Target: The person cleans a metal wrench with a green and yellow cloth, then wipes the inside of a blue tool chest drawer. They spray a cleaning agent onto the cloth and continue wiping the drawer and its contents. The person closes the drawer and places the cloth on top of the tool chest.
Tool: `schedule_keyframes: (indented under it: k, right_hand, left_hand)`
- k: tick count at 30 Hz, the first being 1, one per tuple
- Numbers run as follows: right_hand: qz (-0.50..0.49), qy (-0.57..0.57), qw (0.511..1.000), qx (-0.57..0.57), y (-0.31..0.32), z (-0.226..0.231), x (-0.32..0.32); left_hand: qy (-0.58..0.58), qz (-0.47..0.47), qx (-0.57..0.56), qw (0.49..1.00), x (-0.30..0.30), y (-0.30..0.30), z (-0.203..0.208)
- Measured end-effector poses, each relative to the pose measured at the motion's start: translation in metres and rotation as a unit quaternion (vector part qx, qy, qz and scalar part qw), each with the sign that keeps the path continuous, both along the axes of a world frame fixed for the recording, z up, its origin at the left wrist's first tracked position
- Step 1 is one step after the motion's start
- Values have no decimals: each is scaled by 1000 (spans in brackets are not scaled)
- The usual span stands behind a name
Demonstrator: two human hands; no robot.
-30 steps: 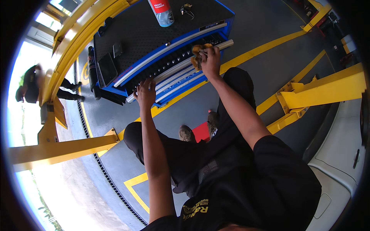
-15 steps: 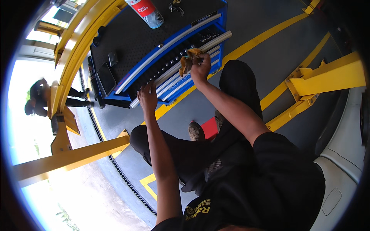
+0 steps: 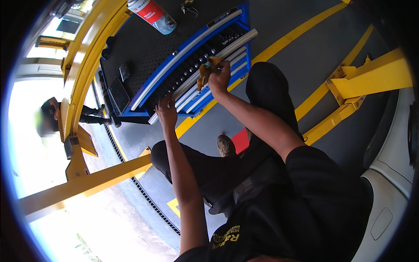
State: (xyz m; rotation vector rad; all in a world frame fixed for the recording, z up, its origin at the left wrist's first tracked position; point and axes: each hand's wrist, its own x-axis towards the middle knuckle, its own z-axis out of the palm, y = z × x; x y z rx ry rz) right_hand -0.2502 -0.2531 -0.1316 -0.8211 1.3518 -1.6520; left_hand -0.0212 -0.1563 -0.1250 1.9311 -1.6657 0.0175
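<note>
Right hand (image 3: 220, 79): grip closed on crumpled yellow-brown cloth (image 3: 203, 77), at the long silver metal drawer rail (image 3: 240, 45) running near-left to far-right. Left hand (image 3: 166, 112): nearer the rail's left end, closure indeterminable.

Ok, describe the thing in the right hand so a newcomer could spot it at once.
Find the blue tool chest with the black top, then its open upper drawer with a silver front edge. By that edge is the person's right hand, holding a crumpled yellow-brown cloth, or something like it: its soft, rumpled shape stands out against the straight silver drawer edges.
</note>
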Motion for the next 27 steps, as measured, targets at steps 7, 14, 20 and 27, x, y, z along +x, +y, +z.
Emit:
schedule_keyframes:
  k: [7,14,20,27]
  right_hand:
    - [-159,-88,983,22,-73,-4,-58]
    - [-187,-100,977,19,-111,-23,-77]
    - [-192,-78,977,57,-135,-5,-130]
    - [-128,37,983,129,-91,26,-80]
  left_hand:
    - [9,-1,5,1000,1,3,-2]
    - [-65,-6,11,998,-10,-7,-2]
    - [-62,6,57,996,-15,4,2]
    - [-97,23,31,994,7,13,-7]
